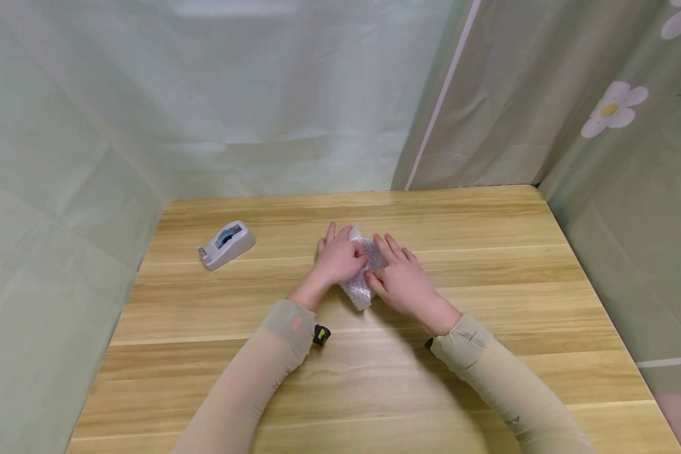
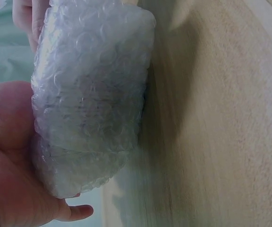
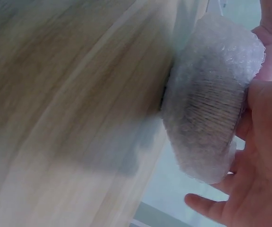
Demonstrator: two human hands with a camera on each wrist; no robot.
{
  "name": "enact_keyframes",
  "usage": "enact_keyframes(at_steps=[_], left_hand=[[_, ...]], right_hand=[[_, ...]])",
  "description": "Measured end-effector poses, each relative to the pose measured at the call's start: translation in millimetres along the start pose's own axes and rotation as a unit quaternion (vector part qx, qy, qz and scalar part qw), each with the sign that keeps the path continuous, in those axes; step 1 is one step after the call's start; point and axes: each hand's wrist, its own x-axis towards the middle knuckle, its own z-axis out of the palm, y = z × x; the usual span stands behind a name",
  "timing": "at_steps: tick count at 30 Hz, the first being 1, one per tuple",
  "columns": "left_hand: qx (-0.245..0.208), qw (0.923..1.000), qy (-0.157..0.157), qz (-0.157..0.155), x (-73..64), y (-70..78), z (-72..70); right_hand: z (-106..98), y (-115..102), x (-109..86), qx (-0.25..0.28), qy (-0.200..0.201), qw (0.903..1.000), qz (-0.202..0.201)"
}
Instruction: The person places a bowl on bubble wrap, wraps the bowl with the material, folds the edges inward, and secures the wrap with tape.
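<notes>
A bubble-wrapped parcel [image 1: 360,291] lies on the table between both hands, its wrap creased and pointed at the far edge. Through the bubble wrap [image 3: 211,104] a darker item with fine lines shows in the right wrist view; its kind is hidden. My left hand [image 1: 340,260] holds the parcel's left side, index finger and thumb bent in over the top and other fingers reaching past the far edge. From the right, my right hand [image 1: 404,280] rests on the wrap with its fingers fairly straight and thumb near the middle. The left palm [image 2: 8,146] sits beside the wrap.
A light grey tape dispenser [image 1: 227,244] with a blue roll stands on the left of the wooden table [image 1: 488,252]. Pale curtains [image 1: 295,94] hang close behind the table's far edge and along both sides.
</notes>
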Motion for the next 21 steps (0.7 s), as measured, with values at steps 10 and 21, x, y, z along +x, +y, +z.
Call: enact_keyframes(at_steps=[10,21], left_hand=[[-0.002,1.0,0.002,0.003,1.0,-1.0,1.5],[0.004,0.9999,0.004,0.01,-0.5,-1.2,1.1]], right_hand=[[3.8,4.3,-1.5,-0.02,0.075,0.9969,-0.016],[7.0,4.4,-0.3,-0.034,0.066,0.9972,-0.007]])
